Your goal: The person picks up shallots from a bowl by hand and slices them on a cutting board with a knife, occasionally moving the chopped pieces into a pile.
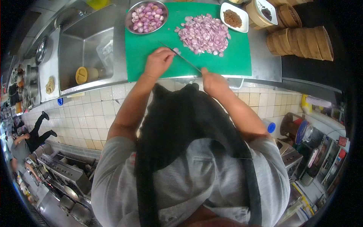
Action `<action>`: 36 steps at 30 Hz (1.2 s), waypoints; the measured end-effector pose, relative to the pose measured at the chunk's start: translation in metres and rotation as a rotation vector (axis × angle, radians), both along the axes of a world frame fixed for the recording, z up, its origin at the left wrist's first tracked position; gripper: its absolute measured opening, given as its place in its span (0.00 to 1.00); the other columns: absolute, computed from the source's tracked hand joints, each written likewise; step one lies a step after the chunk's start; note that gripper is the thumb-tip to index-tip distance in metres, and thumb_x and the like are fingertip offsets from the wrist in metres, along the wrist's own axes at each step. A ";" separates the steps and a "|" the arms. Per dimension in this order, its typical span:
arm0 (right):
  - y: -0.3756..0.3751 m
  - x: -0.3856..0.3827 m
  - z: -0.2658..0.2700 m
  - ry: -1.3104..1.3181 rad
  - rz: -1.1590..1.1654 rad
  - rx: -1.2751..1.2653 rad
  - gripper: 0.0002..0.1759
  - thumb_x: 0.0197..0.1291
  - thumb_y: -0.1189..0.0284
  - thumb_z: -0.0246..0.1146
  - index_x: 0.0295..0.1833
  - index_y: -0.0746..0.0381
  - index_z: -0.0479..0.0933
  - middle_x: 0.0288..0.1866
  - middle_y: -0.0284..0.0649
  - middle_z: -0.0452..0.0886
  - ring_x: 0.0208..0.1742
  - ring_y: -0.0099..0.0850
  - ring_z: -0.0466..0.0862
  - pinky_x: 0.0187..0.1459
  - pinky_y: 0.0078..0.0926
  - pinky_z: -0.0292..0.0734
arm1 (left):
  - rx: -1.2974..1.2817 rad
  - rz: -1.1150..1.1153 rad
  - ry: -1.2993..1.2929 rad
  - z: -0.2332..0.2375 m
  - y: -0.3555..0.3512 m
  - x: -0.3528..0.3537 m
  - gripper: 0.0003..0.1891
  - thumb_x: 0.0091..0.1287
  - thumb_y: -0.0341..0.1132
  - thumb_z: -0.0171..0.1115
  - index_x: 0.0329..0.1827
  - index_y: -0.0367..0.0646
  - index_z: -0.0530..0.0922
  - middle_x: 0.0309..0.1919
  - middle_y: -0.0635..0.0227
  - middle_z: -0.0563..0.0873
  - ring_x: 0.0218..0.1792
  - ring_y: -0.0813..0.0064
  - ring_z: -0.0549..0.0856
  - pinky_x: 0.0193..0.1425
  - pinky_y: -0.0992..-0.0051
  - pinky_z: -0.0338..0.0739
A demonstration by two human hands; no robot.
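My right hand (215,82) is closed around the handle of a knife (188,62). Its thin blade slants up and left across the green cutting board (151,49), passing my left hand's fingertips. My left hand (159,61) is pinched against the board beside the blade, on a shallot mostly hidden by the fingers. A small pale shallot slice (176,50) lies just across the blade. Farther back on the board spreads a large heap of sliced shallots (204,34). At the board's back left, a metal bowl (130,28) holds whole peeled shallots (146,18).
A white dish (245,27) of brown crumbly food sits at the board's back right corner. Beyond it are a tub (257,19) and stacked bamboo steamers (302,43). To the left is a sink (87,38) with a yellow-lidded container (81,75). A person (26,145) is far left.
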State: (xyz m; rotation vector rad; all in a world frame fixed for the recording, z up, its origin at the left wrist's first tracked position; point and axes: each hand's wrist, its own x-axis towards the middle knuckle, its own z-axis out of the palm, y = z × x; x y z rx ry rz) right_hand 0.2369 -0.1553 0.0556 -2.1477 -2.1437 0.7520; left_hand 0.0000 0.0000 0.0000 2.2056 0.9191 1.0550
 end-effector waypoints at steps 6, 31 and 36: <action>0.031 -0.006 0.012 0.002 -0.014 -0.074 0.14 0.71 0.77 0.52 0.60 0.63 0.71 0.46 0.60 0.88 0.49 0.58 0.89 0.52 0.56 0.83 | 0.049 0.005 0.080 0.010 0.023 -0.009 0.04 0.67 0.29 0.73 0.42 0.42 0.90 0.44 0.64 0.92 0.36 0.69 0.91 0.41 0.71 0.88; 0.004 0.007 -0.003 -0.047 0.014 0.174 0.11 0.71 0.75 0.51 0.55 0.63 0.72 0.34 0.54 0.88 0.38 0.54 0.90 0.39 0.53 0.84 | 0.147 -0.058 0.205 0.010 0.024 0.006 0.02 0.64 0.29 0.71 0.37 0.44 0.88 0.42 0.62 0.92 0.43 0.57 0.91 0.49 0.60 0.87; 0.004 0.007 0.006 -0.051 0.037 0.149 0.12 0.72 0.74 0.51 0.57 0.63 0.72 0.35 0.55 0.88 0.39 0.53 0.90 0.39 0.52 0.84 | 0.132 -0.059 0.204 0.013 0.021 0.007 0.02 0.63 0.29 0.72 0.37 0.44 0.89 0.42 0.62 0.93 0.43 0.57 0.91 0.49 0.61 0.87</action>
